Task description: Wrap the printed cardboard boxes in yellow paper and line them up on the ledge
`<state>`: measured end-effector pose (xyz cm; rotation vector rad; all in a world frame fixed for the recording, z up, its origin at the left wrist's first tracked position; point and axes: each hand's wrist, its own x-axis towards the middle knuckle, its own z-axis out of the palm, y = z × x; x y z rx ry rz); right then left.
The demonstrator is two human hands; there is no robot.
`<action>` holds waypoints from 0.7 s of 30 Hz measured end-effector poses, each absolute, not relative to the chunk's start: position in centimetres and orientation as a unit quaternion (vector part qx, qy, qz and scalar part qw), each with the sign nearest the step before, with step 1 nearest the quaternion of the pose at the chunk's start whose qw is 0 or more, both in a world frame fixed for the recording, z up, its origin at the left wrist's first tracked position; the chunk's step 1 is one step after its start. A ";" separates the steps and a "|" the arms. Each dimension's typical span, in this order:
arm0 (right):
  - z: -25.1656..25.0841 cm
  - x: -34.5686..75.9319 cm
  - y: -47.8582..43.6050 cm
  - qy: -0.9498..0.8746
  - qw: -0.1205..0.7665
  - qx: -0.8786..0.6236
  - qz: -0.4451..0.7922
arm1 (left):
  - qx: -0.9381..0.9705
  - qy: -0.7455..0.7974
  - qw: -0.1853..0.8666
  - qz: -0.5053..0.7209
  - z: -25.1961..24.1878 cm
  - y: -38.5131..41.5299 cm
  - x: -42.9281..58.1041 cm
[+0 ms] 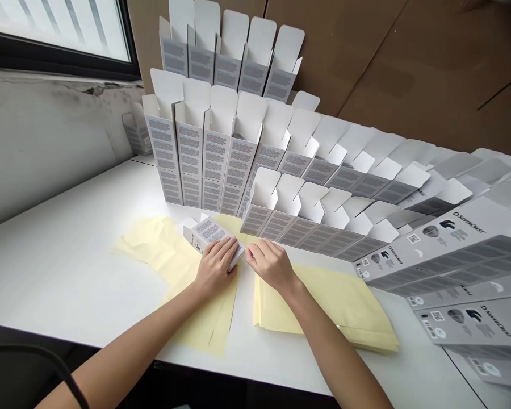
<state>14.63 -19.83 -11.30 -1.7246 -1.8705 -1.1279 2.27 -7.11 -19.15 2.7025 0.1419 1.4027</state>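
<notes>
A small grey-and-white carton [208, 232] lies on its side on the white table [63, 267], over pale yellow paper sheets [162, 247]. My left hand [215, 266] rests on the carton's near end with fingers curled over it, holding it down. My right hand [269, 262] sits just right of that end, its fingertips pinched together at the carton's edge. What the right fingers pinch is too small to make out.
Rows of upright open cartons [204, 153] with raised flaps stand behind the hands, with more stacked on top [232, 59]. Flat unfolded cartons [455, 250] are piled at the right. A stack of yellow sheets [336, 304] lies under my right forearm. Brown cardboard lines the back.
</notes>
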 end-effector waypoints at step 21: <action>-13.2 13.8 -19.9 -0.730 0.101 -0.553 -0.389 | 0.888 0.045 0.071 0.452 -19.1 -7.2 2.6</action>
